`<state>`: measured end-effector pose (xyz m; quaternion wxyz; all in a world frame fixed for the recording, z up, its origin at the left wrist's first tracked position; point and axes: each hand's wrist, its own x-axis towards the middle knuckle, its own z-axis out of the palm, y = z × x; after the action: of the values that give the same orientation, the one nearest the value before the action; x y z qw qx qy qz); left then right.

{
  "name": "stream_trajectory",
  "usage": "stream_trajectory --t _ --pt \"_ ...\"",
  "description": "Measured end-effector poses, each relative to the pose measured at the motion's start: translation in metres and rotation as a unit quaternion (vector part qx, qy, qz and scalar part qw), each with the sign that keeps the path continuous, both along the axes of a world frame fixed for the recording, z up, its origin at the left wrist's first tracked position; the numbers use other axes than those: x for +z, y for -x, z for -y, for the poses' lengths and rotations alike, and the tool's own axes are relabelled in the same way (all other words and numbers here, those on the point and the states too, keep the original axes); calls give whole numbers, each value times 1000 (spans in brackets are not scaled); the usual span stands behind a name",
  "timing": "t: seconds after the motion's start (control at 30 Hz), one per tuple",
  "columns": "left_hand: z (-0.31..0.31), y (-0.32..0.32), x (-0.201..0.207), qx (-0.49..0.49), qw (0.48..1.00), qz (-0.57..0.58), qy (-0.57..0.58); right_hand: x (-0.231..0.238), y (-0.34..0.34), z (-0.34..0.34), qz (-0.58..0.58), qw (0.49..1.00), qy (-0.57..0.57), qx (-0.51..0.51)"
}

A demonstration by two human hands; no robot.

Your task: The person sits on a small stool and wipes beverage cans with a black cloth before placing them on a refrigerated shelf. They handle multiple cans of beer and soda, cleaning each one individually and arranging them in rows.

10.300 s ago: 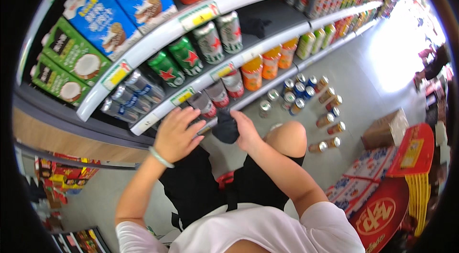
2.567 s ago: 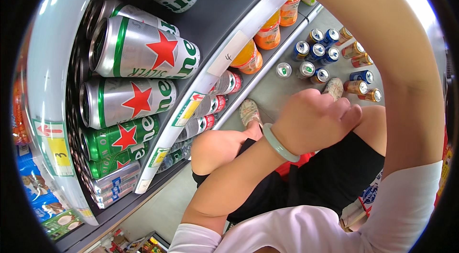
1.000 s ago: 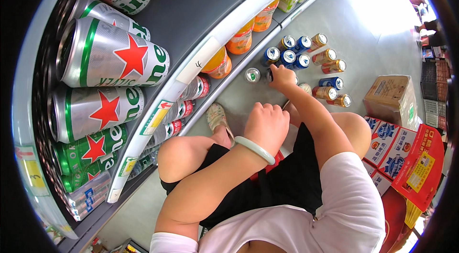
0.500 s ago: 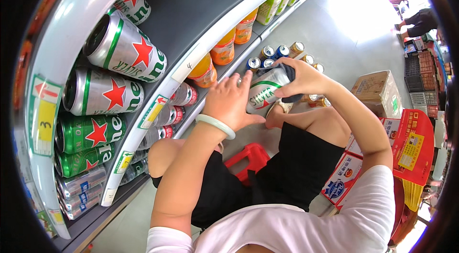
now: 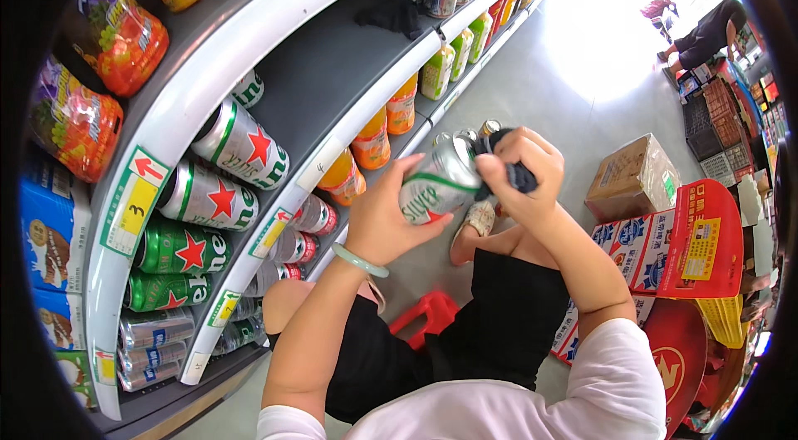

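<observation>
My left hand (image 5: 384,222), with a pale green bangle (image 5: 359,260) on its wrist, is wrapped round a silver beer can (image 5: 432,187) with a green band. The can is tilted, its metal end toward my right hand. My right hand (image 5: 532,170) is closed on a bunched dark cloth (image 5: 519,179) against that end of the can. To the left, silver beer cans (image 5: 212,195) lie on their sides on a shelf, above green beer cans (image 5: 184,245). Partly hidden behind my hands, several cans (image 5: 490,127) stand on the floor.
Orange drink bottles (image 5: 372,141) line the lower shelf. A dark cloth (image 5: 391,16) lies on the grey shelf (image 5: 320,54). At right are a cardboard box (image 5: 628,174) and red-and-white cartons (image 5: 636,245). A red stool (image 5: 432,314) is below me. A person (image 5: 706,39) is far right.
My left hand now wraps the can, which has moved slightly left and turned its metal end up. My right hand has shifted with the cloth to that end. The view has swung, showing more shelves.
</observation>
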<state>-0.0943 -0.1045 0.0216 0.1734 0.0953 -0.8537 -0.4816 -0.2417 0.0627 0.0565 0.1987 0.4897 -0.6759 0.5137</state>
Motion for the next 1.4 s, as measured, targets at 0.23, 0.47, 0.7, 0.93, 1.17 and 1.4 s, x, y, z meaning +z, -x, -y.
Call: stream_trajectory --t 0.23,0.47,0.7,0.93,1.17,1.4 --pt "-5 -1 -21 -77 981 -90 -153 -3 1 -10 375 922 -92 -35" --pt "-3 12 -21 -62 939 -90 -326 -13 -1 0 327 919 -200 95" --pt "6 15 -39 19 971 -160 -175 5 -13 42 246 922 -298 31" --pt "12 10 -19 264 898 -332 113 17 11 110 419 886 -90 179" --pt "15 5 -30 122 839 -448 285 19 30 216 215 961 -140 103" --pt "18 10 -31 151 842 -453 250 18 22 286 94 954 -250 134"
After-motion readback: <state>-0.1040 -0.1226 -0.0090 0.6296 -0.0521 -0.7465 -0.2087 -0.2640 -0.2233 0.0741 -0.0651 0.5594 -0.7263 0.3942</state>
